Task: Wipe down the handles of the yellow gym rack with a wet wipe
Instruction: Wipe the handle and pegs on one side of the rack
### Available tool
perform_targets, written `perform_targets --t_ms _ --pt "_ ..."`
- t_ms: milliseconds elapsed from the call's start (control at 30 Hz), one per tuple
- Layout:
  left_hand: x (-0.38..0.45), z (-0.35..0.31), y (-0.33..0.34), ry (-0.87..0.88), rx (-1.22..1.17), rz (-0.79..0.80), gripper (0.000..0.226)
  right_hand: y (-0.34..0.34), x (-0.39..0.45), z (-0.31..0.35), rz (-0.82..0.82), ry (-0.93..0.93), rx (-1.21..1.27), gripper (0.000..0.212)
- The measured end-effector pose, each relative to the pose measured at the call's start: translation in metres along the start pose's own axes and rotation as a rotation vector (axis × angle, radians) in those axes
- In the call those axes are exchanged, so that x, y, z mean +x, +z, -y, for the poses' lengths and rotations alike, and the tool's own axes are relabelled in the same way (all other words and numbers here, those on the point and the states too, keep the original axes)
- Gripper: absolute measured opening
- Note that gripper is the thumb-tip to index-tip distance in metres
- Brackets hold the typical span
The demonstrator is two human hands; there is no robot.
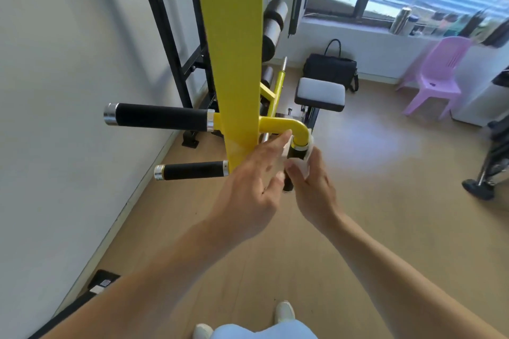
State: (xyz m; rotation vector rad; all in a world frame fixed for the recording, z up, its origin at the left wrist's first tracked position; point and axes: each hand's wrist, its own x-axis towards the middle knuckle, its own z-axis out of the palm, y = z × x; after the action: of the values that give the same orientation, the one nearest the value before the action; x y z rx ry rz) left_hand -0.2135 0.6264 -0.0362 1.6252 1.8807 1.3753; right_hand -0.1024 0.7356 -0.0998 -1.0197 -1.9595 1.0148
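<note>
Right of the yellow post (pixel 231 63), the bent handle (pixel 292 155) ran downward off its yellow elbow, black foam, long axis pointing at the floor. My right hand (pixel 311 187) gripped the white wipe (pixel 304 165) around it; my left hand (pixel 248 187) lay slack-fingered alongside, holding nothing. Two black handles (pixel 157 117) pointed left toward the wall. Tan floor (pixel 385 201), purple chair (pixel 438 77), black bag (pixel 330 69).

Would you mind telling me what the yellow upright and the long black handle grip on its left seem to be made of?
The yellow upright looks like painted or powder-coated metal: flat, even, slightly glossy colour. The long black handle grip appears to be matte foam or rubber, without shine, between bright chrome-looking end caps.
</note>
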Motion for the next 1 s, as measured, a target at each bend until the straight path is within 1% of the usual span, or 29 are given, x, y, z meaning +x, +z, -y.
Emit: perform_targets --t_ms 67,133,200,233,300,367,433,467,533,633,733,800,833,867,900,967,1000 --pt "0.004 -0.003 0.004 -0.027 -0.018 -0.084 0.062 -0.002 0.018 -0.010 0.016 -0.087 -0.076 0.029" --pt "0.006 -0.003 0.008 -0.061 -0.032 -0.128 0.061 0.002 0.028 -0.030 0.099 -0.146 -0.146 0.031" --pt "0.006 -0.003 0.011 -0.073 -0.015 -0.148 0.066 0.012 0.022 -0.055 0.248 -0.113 -0.218 0.036" --pt "0.005 -0.004 0.013 -0.084 -0.002 -0.155 0.069 0.015 0.017 -0.064 0.294 -0.079 -0.236 0.037" --pt "0.005 -0.005 0.017 -0.101 0.029 -0.173 0.072 0.015 0.018 -0.069 0.276 -0.093 -0.198 0.037" --pt "0.005 -0.005 0.019 -0.095 0.084 -0.195 0.069 0.010 0.030 -0.054 0.175 -0.201 -0.091 0.037" --pt "0.004 -0.005 0.020 -0.108 0.163 -0.213 0.068 0.007 0.042 -0.040 0.118 -0.262 0.042 0.029" --pt "0.004 -0.007 0.021 -0.122 0.212 -0.214 0.068 0.007 0.041 -0.039 0.127 -0.250 0.095 0.026" --pt "-0.002 -0.011 0.025 -0.164 0.275 -0.225 0.069 0.012 0.033 -0.053 0.226 -0.180 0.080 0.025" --pt "-0.024 -0.015 0.036 -0.234 0.242 -0.230 0.063 0.012 0.021 -0.093 0.451 -0.044 -0.165 0.029" --pt "-0.068 -0.010 0.045 -0.395 0.172 -0.220 0.059 0.008 0.007 -0.111 0.581 0.179 -0.280 0.033" --pt "-0.100 -0.001 0.049 -0.555 0.108 -0.279 0.053 0.009 -0.015 -0.104 0.747 0.258 -0.329 0.035" --pt "-0.117 0.004 0.052 -0.647 0.070 -0.326 0.050 0.011 -0.030 -0.097 0.825 0.273 -0.294 0.029" --pt "-0.131 0.008 0.055 -0.747 0.031 -0.379 0.048 0.012 -0.043 -0.086 0.880 0.284 -0.221 0.022" --pt "-0.146 0.011 0.059 -0.851 -0.015 -0.439 0.047 0.014 -0.056 -0.072 0.911 0.286 -0.139 0.021" --pt "-0.173 0.010 0.065 -1.022 -0.116 -0.569 0.050 0.015 -0.077 -0.044 0.966 0.243 0.009 0.028" --pt "-0.185 0.004 0.069 -1.067 -0.163 -0.624 0.053 0.013 -0.086 -0.032 1.012 0.233 0.093 0.030"
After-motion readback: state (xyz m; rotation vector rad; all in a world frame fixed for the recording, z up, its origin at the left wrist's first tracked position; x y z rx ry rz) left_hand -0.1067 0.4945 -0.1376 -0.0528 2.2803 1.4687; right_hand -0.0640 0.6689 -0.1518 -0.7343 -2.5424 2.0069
